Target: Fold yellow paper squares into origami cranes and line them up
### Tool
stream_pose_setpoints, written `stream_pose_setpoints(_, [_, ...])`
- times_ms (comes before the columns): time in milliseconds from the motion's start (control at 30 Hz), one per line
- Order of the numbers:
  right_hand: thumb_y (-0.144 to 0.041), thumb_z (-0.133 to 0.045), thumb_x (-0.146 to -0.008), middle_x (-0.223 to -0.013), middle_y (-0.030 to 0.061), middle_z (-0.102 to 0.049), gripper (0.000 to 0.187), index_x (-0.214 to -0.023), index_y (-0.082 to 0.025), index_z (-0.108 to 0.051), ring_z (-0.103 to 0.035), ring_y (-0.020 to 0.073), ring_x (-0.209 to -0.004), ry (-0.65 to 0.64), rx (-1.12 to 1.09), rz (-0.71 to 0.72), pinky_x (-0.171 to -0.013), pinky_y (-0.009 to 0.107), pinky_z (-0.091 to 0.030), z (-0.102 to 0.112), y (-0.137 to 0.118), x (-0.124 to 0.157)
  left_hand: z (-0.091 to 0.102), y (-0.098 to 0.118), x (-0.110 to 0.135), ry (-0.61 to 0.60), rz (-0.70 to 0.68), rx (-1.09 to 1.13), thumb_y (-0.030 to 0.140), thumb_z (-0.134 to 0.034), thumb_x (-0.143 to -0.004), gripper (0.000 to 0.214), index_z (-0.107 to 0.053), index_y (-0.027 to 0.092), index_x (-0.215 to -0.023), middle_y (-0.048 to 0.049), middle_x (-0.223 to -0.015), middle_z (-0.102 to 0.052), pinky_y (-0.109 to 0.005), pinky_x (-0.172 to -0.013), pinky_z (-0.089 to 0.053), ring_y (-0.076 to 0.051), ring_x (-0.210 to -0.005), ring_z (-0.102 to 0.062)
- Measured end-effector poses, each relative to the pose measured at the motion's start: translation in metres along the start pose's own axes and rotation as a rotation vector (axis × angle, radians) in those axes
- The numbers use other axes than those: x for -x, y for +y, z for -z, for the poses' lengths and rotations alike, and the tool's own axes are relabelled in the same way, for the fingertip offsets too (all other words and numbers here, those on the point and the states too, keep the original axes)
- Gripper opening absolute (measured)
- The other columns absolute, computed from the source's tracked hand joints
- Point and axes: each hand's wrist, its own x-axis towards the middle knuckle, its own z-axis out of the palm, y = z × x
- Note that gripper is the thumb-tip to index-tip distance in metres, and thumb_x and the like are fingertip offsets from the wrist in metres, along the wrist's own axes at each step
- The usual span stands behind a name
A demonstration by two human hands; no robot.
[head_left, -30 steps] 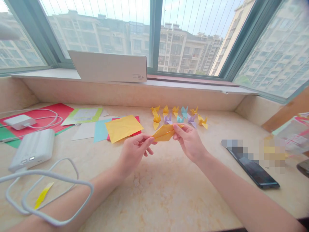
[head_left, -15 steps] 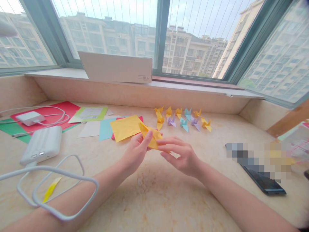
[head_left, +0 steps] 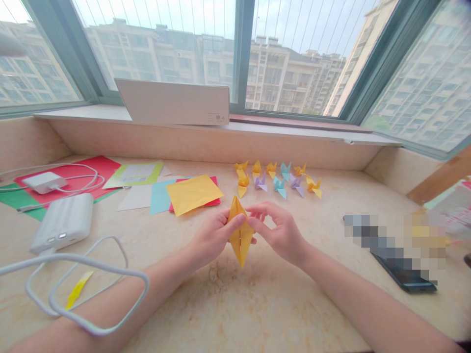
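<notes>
A folded piece of yellow origami paper [head_left: 241,249], long and diamond-shaped with a slit down its middle, is held upright above the table. My left hand [head_left: 211,235] grips it from the left, thumb across the front and fingers behind. At its right edge, my right hand [head_left: 281,228] pinches the paper with thumb and forefinger. Beyond the hands stand two rows of small folded paper cranes, among them a yellow crane [head_left: 243,184], a purple crane [head_left: 260,183] and a blue crane [head_left: 279,187]. A flat yellow sheet [head_left: 193,195] lies on other coloured papers behind my left hand.
At left lie a white power bank [head_left: 66,220], a looped white cable [head_left: 142,264] passing over my left forearm, a charger [head_left: 44,182] and a red sheet [head_left: 81,169]. A dark phone [head_left: 408,274] rests at right. A white box [head_left: 176,103] stands on the windowsill.
The folded yellow paper has turned from slanted to upright, its long point now downward. My right hand has shifted its fingers to the paper's right edge. The view has moved slightly.
</notes>
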Motion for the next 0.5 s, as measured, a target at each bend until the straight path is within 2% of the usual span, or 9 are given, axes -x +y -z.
stream_pose_setpoints(167, [-0.026,-0.066,-0.09,-0.087,0.0026,-0.067,0.015,-0.104,-0.026,-0.072,-0.062,0.0172,-0.075,-0.015,-0.043,-0.045,-0.071,0.036,-0.054,-0.0016,-0.0013,0.0025,-0.0031,-0.0011,0.0021,0.018,-0.003,0.015,0.063,-0.051,-0.091,0.05,-0.063,0.014,-0.094,-0.0066,-0.072,-0.074,-0.033,-0.061,-0.06,-0.022,-0.061,-0.074])
stream_pose_setpoints(333, [-0.025,-0.067,-0.09,-0.092,0.0031,-0.066,0.015,-0.103,-0.028,-0.075,-0.062,0.0163,-0.074,-0.017,-0.049,-0.024,-0.072,0.036,-0.054,-0.0023,-0.0021,0.003,-0.0046,-0.0005,0.003,0.064,-0.003,0.01,0.063,-0.046,-0.094,0.052,-0.062,0.014,-0.096,-0.0065,-0.073,-0.073,-0.031,-0.058,-0.059,-0.021,-0.061,-0.073])
stream_pose_setpoints(500, [-0.026,-0.068,-0.088,-0.092,0.0025,-0.067,0.015,-0.102,-0.029,-0.075,-0.062,0.0166,-0.074,-0.03,-0.087,-0.052,-0.07,0.036,-0.053,-0.0041,-0.0003,0.0037,-0.0058,0.0006,0.0033,0.068,-0.011,-0.027,0.065,-0.046,-0.093,0.053,-0.062,0.015,-0.089,-0.0056,-0.071,-0.073,-0.031,-0.059,-0.06,-0.019,-0.057,-0.072])
